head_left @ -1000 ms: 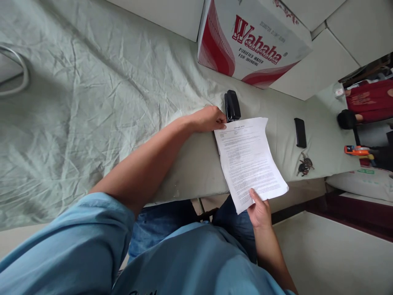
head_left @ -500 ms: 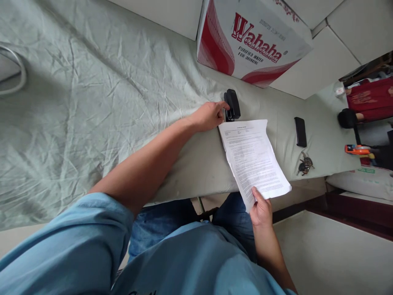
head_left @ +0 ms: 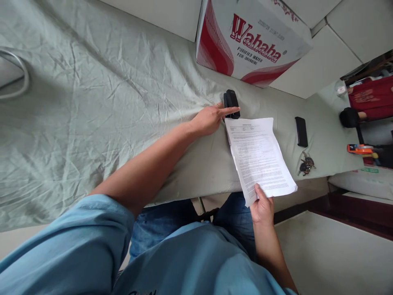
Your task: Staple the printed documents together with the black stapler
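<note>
A black stapler (head_left: pixel 232 98) stands on the cloth-covered table, its near end at the top edge of a printed paper sheet (head_left: pixel 260 155). My left hand (head_left: pixel 210 119) reaches it from the left, palm down. The index finger stretches across the stapler's near end, while the other fingers bend back beside it; the thumb is hidden. The sheet's lower edge is pinched in my right hand (head_left: pixel 262 207), thumb on top and fingers underneath. Small print covers the page, and its lower part hangs over the table's front edge. Whether its top edge lies inside the stapler's mouth I cannot tell.
A red and white water carton (head_left: pixel 254 45) stands behind the stapler. To the right lie a black phone-like slab (head_left: pixel 301 132) and a bunch of keys (head_left: pixel 306 164). An orange object (head_left: pixel 357 149) sits farther right. The green tablecloth (head_left: pixel 101 94) is wrinkled.
The paper has shifted slightly right and up with my right hand. My left index finger has moved from the stapler's left side to lie across its near end.
</note>
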Action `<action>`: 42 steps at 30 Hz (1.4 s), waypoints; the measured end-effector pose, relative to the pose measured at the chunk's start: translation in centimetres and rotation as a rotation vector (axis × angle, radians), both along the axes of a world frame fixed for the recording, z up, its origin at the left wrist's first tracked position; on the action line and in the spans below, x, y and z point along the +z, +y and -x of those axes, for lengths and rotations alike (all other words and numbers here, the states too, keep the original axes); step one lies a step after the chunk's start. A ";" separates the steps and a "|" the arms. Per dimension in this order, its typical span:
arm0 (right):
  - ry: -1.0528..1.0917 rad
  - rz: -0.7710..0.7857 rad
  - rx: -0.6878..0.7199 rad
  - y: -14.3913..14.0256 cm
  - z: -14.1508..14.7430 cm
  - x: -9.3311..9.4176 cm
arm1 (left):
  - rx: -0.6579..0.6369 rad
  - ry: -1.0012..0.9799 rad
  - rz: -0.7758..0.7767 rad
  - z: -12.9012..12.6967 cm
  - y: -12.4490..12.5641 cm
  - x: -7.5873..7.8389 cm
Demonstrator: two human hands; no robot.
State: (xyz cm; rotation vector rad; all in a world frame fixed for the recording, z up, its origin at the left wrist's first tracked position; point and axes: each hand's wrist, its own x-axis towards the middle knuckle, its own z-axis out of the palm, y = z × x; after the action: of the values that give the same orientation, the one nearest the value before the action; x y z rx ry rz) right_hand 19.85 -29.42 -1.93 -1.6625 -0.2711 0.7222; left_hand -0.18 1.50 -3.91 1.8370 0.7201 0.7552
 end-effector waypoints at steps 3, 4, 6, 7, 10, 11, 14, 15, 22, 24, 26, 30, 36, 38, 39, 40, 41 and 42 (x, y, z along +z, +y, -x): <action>0.030 -0.002 -0.018 0.2 0.2 0.0 | 0.048 0.078 -0.094 -0.1 0.0 0.0; 0.042 0.000 -0.032 0.2 0.2 0.0 | 0.051 0.102 -0.117 -0.2 -0.1 0.0; 0.054 0.001 -0.054 0.4 0.4 0.0 | 0.047 0.166 -0.156 -0.2 -0.3 0.1; 0.055 -0.001 -0.057 0.5 0.4 0.0 | 0.049 0.207 -0.173 -0.3 -0.4 0.2; 0.060 -0.009 -0.047 0.9 0.4 0.0 | 0.075 0.312 -0.188 -0.5 -0.8 0.6; 0.069 -0.012 -0.036 1.0 0.4 0.1 | 0.088 0.339 -0.191 -0.5 -0.9 0.7; 0.093 0.003 0.003 1.0 0.4 0.2 | 0.104 0.367 -0.214 -0.5 -1.0 0.6; 0.093 0.015 0.011 0.7 0.5 0.2 | 0.103 0.349 -0.225 -0.5 -0.9 0.4; 0.136 0.118 -0.049 -4.8 2.1 -1.1 | 0.126 0.129 -0.210 0.0 -0.1 -0.4; 0.148 0.118 -0.075 -6.0 2.7 -1.5 | 0.149 0.145 -0.186 0.1 0.1 -0.4; 0.149 0.084 -0.061 -6.1 3.2 -1.8 | 0.162 0.167 -0.163 0.2 0.3 -0.3; 0.121 -0.013 -0.044 -3.1 4.2 -1.6 | 0.158 0.070 0.060 0.3 0.3 0.5; 0.153 -0.105 -0.017 2.3 5.8 -1.1 | -0.024 -0.201 0.577 0.9 -2.1 2.7; 0.121 -0.106 0.000 2.6 6.4 -1.4 | -0.058 -0.303 0.704 1.3 -3.9 2.8; 0.109 -0.102 0.021 2.4 6.6 -1.6 | -0.035 -0.347 0.754 1.5 -4.8 2.7; 0.105 -0.091 0.048 2.1 6.8 -1.8 | -0.012 -0.385 0.798 1.7 -5.7 2.4; 0.104 -0.084 0.064 1.6 6.7 -1.9 | 0.008 -0.420 0.827 1.8 -6.6 2.1; 0.111 -0.075 0.079 1.0 6.5 -1.9 | 0.038 -0.462 0.851 2.0 -7.2 1.7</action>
State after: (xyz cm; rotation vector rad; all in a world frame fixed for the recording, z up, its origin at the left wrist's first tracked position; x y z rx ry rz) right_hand 13.36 -28.41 -3.85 -1.5425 -0.2831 0.8507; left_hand -2.14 -5.72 -2.18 0.8434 0.6306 0.7085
